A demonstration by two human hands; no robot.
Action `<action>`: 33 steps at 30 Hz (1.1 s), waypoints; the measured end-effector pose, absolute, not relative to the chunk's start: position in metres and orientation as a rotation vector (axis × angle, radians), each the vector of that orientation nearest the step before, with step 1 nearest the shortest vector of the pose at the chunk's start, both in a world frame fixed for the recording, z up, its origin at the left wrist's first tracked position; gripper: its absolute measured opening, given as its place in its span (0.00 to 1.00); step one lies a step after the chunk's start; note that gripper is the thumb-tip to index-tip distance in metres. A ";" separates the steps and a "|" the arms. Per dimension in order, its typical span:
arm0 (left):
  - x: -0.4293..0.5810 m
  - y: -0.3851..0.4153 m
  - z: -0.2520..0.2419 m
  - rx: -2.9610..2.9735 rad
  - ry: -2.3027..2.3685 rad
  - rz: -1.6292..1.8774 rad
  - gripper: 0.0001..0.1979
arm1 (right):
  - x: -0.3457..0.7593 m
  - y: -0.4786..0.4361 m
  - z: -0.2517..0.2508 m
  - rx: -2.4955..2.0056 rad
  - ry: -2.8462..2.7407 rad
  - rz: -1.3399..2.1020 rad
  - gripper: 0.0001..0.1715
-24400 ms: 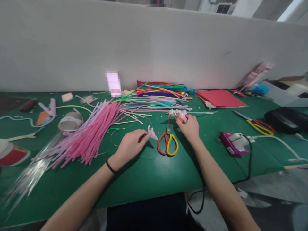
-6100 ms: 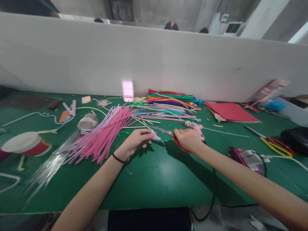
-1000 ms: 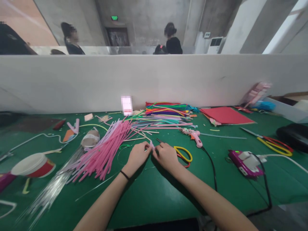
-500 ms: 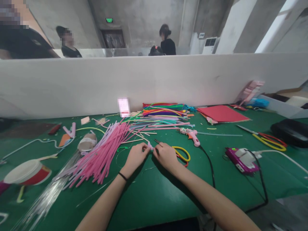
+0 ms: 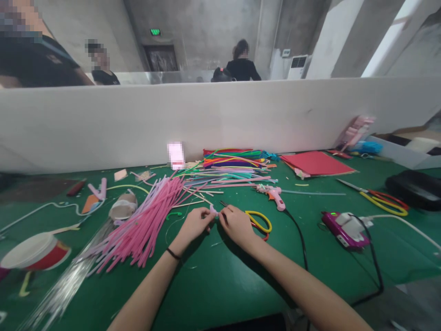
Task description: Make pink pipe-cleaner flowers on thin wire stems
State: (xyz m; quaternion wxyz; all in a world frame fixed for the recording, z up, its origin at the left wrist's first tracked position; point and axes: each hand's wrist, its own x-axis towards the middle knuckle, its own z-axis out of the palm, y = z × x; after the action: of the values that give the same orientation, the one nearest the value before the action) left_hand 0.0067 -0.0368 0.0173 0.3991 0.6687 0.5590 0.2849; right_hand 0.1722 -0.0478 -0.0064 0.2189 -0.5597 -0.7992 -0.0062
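Note:
A small pale purple piece, seemingly bent fuzzy pipe cleaner, sits between my two hands above the green table. My left hand, with a dark band at the wrist, pinches its left side between thumb and fingers. From the other side my right hand closes its fingertips on the piece's right end; its lower fingers are curled out of sight. Scissors with yellow and red handles lie beneath and beside my right hand, their tips poking out past the knuckles. Left of my left hand is a pile of pink pipe cleaners.
Right of the hands lies a pink glue gun with a black cord, near a purple power strip. Other scissors, red sheets and coloured pipe cleaners lie farther back. A white partition borders the table; people are beyond it.
The left-hand fingers have shifted slightly around the purple piece, with the lower fingers opening a little. My right hand has barely moved. The view has shifted slightly.

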 end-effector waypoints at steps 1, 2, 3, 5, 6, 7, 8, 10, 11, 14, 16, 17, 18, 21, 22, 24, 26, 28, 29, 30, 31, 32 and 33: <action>0.007 -0.036 0.016 1.658 1.395 0.714 0.21 | 0.172 -0.048 -0.006 -1.549 -2.209 -0.009 0.16; 0.007 -0.036 0.015 1.626 1.380 0.707 0.21 | 0.172 -0.049 -0.006 -1.545 -2.209 0.001 0.16; 0.006 -0.036 0.015 1.598 1.368 0.701 0.21 | 0.172 -0.049 -0.005 -1.537 -2.209 0.015 0.16; 0.006 -0.035 0.014 1.557 1.350 0.687 0.20 | 0.172 -0.050 -0.004 -1.513 -2.211 0.044 0.16; 0.006 -0.035 0.014 1.542 1.345 0.681 0.20 | 0.172 -0.050 -0.004 -1.502 -2.212 0.056 0.16; 0.005 -0.035 0.014 1.529 1.343 0.676 0.20 | 0.172 -0.051 -0.004 -1.493 -2.214 0.065 0.16; 0.005 -0.035 0.015 1.518 1.341 0.673 0.19 | 0.172 -0.051 -0.004 -1.487 -2.213 0.069 0.16; 0.005 -0.035 0.016 1.504 1.338 0.668 0.19 | 0.172 -0.050 -0.004 -1.483 -2.202 0.072 0.15; 0.005 -0.036 0.017 1.500 1.338 0.667 0.19 | 0.173 -0.050 -0.004 -1.484 -2.194 0.074 0.15; 0.005 -0.037 0.020 1.498 1.346 0.673 0.19 | 0.173 -0.049 -0.006 -1.478 -2.182 0.085 0.14; 0.006 -0.038 0.021 1.498 1.354 0.678 0.20 | 0.173 -0.049 -0.007 -1.468 -2.184 0.092 0.14; 0.006 -0.038 0.021 1.497 1.355 0.681 0.20 | 0.173 -0.049 -0.007 -1.464 -2.182 0.097 0.14; 0.006 -0.038 0.021 1.493 1.356 0.684 0.20 | 0.173 -0.049 -0.008 -1.461 -2.175 0.105 0.14; 0.007 -0.038 0.022 1.479 1.356 0.707 0.19 | 0.172 -0.048 -0.007 -1.446 -2.130 0.157 0.13; 0.007 -0.038 0.022 1.477 1.358 0.717 0.19 | 0.172 -0.048 -0.007 -1.436 -2.107 0.189 0.13; 0.007 -0.038 0.024 1.483 1.362 0.737 0.18 | 0.173 -0.046 -0.006 -1.407 -2.058 0.278 0.12; 0.007 -0.039 0.027 1.495 1.364 0.753 0.18 | 0.175 -0.043 -0.006 -1.373 -2.012 0.380 0.11; 0.007 -0.040 0.030 1.508 1.365 0.754 0.18 | 0.177 -0.041 -0.005 -1.341 -1.985 0.461 0.11; 0.007 -0.040 0.031 1.514 1.364 0.750 0.18 | 0.178 -0.040 -0.005 -1.328 -1.979 0.488 0.11; 0.006 -0.040 0.031 1.518 1.361 0.745 0.18 | 0.178 -0.039 -0.005 -1.318 -1.978 0.506 0.11; 0.006 -0.040 0.031 1.520 1.357 0.740 0.18 | 0.179 -0.039 -0.005 -1.311 -1.979 0.518 0.11; 0.006 -0.040 0.031 1.518 1.353 0.738 0.17 | 0.180 -0.038 -0.005 -1.310 -1.979 0.527 0.11; 0.006 -0.040 0.031 1.514 1.348 0.741 0.17 | 0.181 -0.038 -0.005 -1.312 -1.975 0.540 0.11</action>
State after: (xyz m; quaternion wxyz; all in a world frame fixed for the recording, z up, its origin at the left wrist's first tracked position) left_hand 0.0057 -0.0399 0.0310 0.4722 0.6184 0.5506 0.3025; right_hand 0.1806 -0.0378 -0.0050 0.3475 -0.5060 -0.7615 0.2083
